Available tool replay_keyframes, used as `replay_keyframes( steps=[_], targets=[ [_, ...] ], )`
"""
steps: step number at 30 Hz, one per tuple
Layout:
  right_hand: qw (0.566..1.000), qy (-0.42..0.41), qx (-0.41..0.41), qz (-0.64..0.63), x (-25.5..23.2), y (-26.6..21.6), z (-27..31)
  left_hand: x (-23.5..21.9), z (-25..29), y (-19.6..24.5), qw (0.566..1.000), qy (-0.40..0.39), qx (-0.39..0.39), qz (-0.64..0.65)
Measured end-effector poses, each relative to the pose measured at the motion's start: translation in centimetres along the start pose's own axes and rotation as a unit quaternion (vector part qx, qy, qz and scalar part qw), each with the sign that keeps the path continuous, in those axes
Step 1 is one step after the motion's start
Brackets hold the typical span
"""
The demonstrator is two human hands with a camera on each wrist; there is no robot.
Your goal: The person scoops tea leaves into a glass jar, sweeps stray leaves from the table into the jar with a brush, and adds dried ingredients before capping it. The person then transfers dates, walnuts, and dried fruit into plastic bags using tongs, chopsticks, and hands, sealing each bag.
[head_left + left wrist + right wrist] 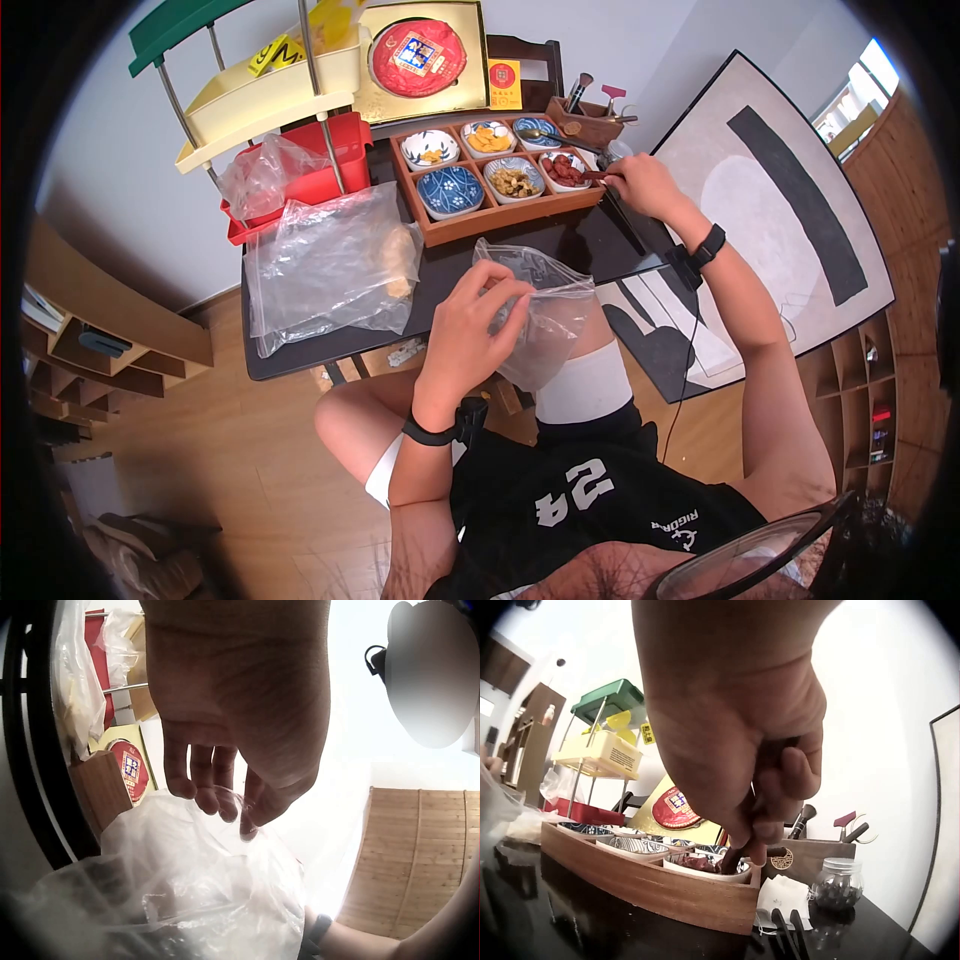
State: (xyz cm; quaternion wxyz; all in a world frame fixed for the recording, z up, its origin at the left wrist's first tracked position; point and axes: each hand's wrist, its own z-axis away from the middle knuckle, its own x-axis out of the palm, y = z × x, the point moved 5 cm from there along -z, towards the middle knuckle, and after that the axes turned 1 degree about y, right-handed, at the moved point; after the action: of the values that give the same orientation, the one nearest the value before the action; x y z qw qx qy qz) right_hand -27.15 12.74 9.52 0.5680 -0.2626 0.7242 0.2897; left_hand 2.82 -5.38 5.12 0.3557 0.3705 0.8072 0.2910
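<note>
My left hand [470,330] pinches the top edge of a clear zip bag [548,335], which hangs over my lap and looks empty. In the left wrist view the bag [210,892] spreads below the fingertips. My right hand [645,187] grips a dark brown wooden utensil [733,857], its handle running through the curled fingers. The utensil's lower end dips into a white bowl of dark red dried pieces [563,170], at the right front of a divided wooden tray [470,228]. The utensil's working end is partly hidden by the fingers and bowl.
Other tray bowls hold yellow slices [488,138] and brownish pieces [514,182]. A spoon [540,134] lies across the back right bowl. Clear bags [320,265] lie at the table's left, beside a tiered rack [270,110]. Black tongs [787,930] and a lidded jar [838,883] stand right of the tray.
</note>
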Motion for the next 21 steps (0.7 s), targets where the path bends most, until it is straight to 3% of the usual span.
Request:
replay_keyframes(
  steps=[21],
  targets=[
    [0.998,-0.002,0.041,-0.045,-1.0,-0.8,0.3,0.3,0.0,0.0,1.0,-0.006,-0.006,-0.001]
  ],
)
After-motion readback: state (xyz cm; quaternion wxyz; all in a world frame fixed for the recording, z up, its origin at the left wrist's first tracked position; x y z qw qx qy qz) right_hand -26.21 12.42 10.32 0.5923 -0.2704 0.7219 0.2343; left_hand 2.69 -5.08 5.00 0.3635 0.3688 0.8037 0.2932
